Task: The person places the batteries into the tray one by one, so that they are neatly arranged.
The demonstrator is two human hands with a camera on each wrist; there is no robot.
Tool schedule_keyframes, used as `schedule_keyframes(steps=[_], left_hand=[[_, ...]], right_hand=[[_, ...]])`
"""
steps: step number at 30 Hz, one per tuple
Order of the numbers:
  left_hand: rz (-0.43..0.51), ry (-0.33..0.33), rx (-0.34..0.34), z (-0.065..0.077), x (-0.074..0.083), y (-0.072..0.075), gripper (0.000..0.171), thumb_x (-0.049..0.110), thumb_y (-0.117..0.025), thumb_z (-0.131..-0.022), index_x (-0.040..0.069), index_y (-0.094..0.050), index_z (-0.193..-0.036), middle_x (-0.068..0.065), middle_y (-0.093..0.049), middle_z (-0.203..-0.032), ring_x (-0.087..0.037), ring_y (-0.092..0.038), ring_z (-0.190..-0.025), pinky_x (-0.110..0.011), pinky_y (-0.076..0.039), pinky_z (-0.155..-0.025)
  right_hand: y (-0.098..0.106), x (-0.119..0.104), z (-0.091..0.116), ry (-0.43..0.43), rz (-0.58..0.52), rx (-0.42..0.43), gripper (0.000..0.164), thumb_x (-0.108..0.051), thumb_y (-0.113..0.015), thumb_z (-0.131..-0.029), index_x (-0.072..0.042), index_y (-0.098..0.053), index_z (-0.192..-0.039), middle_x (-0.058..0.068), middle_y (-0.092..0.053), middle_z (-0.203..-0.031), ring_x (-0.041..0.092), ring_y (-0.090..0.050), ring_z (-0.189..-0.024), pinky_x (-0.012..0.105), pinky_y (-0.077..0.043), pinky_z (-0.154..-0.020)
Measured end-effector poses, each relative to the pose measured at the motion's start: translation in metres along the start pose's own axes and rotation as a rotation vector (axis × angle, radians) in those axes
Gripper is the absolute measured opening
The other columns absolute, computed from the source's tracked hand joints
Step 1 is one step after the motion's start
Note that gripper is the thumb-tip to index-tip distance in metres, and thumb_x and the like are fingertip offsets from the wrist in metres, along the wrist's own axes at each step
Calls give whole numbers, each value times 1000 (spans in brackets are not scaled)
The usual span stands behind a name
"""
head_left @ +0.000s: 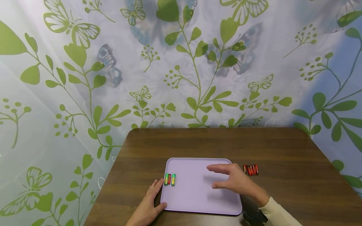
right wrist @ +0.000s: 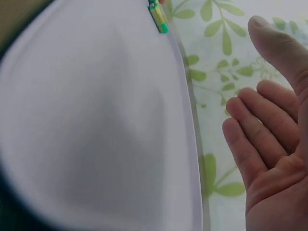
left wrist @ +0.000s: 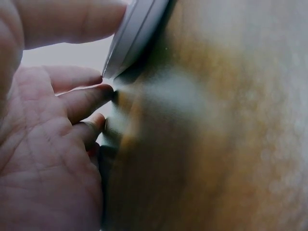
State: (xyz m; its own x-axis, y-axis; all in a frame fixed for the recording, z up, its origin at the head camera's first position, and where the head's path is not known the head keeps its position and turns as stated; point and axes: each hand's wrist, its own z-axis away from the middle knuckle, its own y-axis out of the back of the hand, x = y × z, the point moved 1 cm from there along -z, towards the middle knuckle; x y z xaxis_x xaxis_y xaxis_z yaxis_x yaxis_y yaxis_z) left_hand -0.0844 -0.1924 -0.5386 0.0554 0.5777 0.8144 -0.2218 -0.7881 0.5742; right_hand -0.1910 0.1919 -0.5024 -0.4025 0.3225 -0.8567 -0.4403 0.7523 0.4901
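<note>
A lilac tray (head_left: pixel 198 188) lies on the wooden table. Near its left rim stand out two green batteries (head_left: pixel 173 180) with a red battery (head_left: pixel 169 179) between them; one green battery (right wrist: pixel 159 18) shows in the right wrist view. My left hand (head_left: pixel 148 202) touches the tray's left edge, fingers extended, with thumb and fingertips at the rim (left wrist: pixel 130 41). Over the right part of the tray hovers my right hand (head_left: pixel 236 179), thumb and fingers spread apart and holding nothing. Several mostly red batteries (head_left: pixel 251 169) lie side by side on the table just right of the tray.
The brown wooden table (head_left: pixel 294 175) extends around the tray on all sides. Behind it hangs a pale cloth (head_left: pixel 158 78) printed with green leaves and butterflies. A dark object (head_left: pixel 254 216) sits under the right sleeve, partly hidden.
</note>
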Motion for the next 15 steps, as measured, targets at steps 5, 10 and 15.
schedule_keyframes(steps=[5,10,15], left_hand=[[8,-2,0,2,0,-1,91,10,-83,-90,14,-40,-170,-24,-37,-175,-55,-17,-166,-83,-21,-123],[5,-13,7,2,0,-1,90,11,-83,-91,14,-40,-170,-22,-38,-175,-54,-17,-166,-83,-20,-123],[-1,-20,16,2,0,-1,90,11,-83,-91,15,-40,-170,-21,-40,-175,-54,-17,-166,-83,-19,-124]], right_hand=[[14,6,16,20,54,13,59,-26,-97,-84,-21,-76,-140,8,-79,-135,13,-74,-128,22,-56,-105],[28,14,33,31,63,27,60,-23,-98,-83,-17,-76,-139,8,-80,-134,9,-74,-126,19,-55,-105],[42,23,50,23,57,48,59,-18,-98,-82,-9,-77,-136,12,-80,-131,5,-74,-125,11,-51,-103]])
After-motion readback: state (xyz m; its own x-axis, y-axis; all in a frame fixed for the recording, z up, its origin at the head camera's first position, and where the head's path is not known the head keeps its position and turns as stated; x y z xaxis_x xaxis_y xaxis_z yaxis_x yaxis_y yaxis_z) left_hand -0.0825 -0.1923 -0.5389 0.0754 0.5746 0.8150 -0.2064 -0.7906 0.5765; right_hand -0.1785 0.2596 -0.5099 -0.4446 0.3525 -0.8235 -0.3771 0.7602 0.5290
